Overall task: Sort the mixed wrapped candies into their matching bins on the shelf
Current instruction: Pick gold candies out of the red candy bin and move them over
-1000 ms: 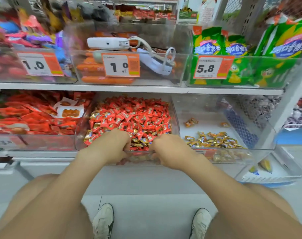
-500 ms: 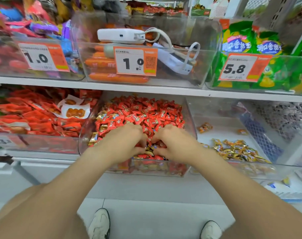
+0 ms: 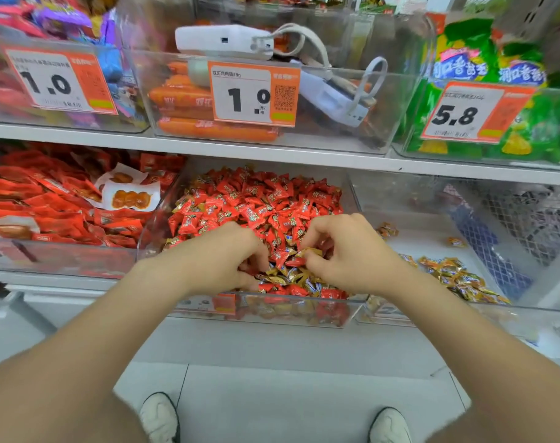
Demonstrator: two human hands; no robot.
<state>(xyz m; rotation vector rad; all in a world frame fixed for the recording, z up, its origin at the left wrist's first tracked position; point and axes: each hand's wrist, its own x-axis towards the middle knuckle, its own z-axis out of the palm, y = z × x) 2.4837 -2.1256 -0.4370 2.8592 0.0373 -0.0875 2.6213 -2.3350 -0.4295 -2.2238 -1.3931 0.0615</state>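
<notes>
The white shelf (image 3: 304,158) runs across above both hands, and under it clear plastic bins stand side by side. Both hands reach into the middle bin (image 3: 288,310), whose front wall lies just below the wrists. It is heaped with red-wrapped candies (image 3: 266,199), which fill the space behind and to either side of the fingers, with gold ones mixed in right under the hands. On the outer side of the right wrist, the right-hand bin (image 3: 400,199) holds a thin scatter of gold-wrapped candies (image 3: 457,276) along its front. Beyond the left forearm, the left-hand bin (image 3: 64,260) is full of flat red packets (image 3: 58,219). The left hand (image 3: 221,260) lies knuckles-up on the pile, fingers curled down into the wrappers; whether they hold one I cannot tell. The right hand (image 3: 349,254), close beside it but apart, pinches one gold-wrapped candy (image 3: 309,251) between thumb and forefinger, just over the pile between the two hands.
</notes>
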